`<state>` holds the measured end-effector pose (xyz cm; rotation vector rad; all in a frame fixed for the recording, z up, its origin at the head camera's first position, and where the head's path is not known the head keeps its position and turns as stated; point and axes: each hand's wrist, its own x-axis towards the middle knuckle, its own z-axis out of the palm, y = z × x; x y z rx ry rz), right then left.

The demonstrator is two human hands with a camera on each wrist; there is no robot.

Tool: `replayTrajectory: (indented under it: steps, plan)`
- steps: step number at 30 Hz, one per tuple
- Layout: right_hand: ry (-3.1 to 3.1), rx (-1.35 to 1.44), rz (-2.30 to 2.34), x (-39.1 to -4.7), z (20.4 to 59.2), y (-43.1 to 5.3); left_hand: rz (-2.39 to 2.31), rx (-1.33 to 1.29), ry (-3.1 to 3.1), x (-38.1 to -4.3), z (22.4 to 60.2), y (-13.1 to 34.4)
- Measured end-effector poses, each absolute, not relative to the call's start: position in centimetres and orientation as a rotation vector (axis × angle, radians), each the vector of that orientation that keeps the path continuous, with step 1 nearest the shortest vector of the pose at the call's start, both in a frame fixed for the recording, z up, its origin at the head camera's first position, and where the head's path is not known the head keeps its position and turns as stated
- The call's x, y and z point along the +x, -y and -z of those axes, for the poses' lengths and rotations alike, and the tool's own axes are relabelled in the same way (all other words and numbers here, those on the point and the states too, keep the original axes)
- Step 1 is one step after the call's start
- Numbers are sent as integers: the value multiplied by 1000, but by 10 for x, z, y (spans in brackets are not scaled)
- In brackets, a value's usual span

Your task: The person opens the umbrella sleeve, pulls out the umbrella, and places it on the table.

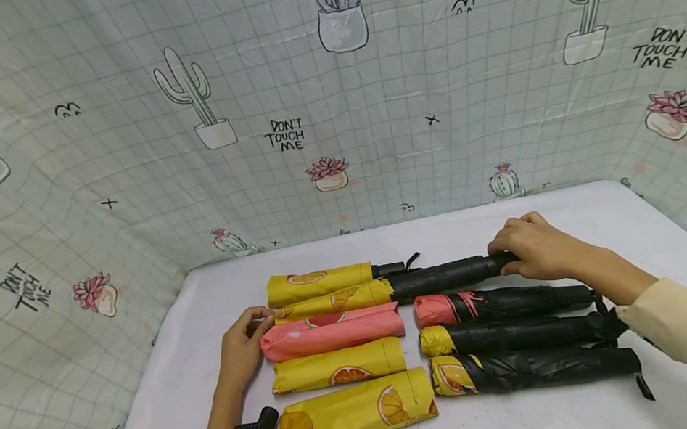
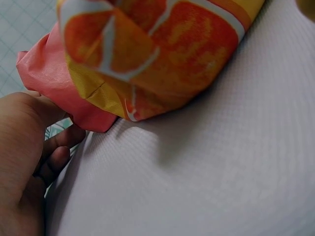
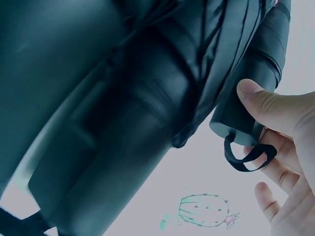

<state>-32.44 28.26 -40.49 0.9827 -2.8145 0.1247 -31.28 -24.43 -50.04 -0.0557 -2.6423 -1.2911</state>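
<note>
My right hand (image 1: 535, 246) holds the handle end of a folded black umbrella (image 1: 441, 278), thumb on one side and fingers below in the right wrist view. The umbrella's other end meets a yellow fruit-print sleeve (image 1: 332, 300); how deep it sits inside is hidden. At that sleeve's left end, my left hand (image 1: 244, 342) pinches the tip with curled fingers. In the left wrist view a pink sleeve (image 2: 49, 78) covers the fingertips. A wrist loop (image 3: 251, 157) hangs from the held handle (image 3: 246, 103).
Behind lies another yellow sleeve (image 1: 320, 284) with a black handle protruding. In front are a pink sleeve (image 1: 333, 332) and two yellow sleeves (image 1: 371, 363). Three folded umbrellas, one pink-ended (image 1: 507, 301), lie on the right of the white table (image 1: 479, 426). A patterned curtain (image 1: 405, 88) stands behind.
</note>
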Motion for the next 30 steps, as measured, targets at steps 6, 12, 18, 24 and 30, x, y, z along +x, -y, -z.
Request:
replayTrajectory:
  steps: [6,12,18,24,30]
  plan:
    - [2836,960,-126,-321,408,-295,1298,-60,2644,-314,500,243]
    - [2840,962,-136,-317,407,-303,1284,-36,2653,-311,500,244]
    - [2848,947,-118,-314,408,-313,1268,-53,2653,-312,500,244]
    - [2850,938,-133,-312,408,-322,1276,-46,2657,-311,501,244]
    - [2897,908,-149,-309,411,-329,1254,-37,2669,-312,500,243]
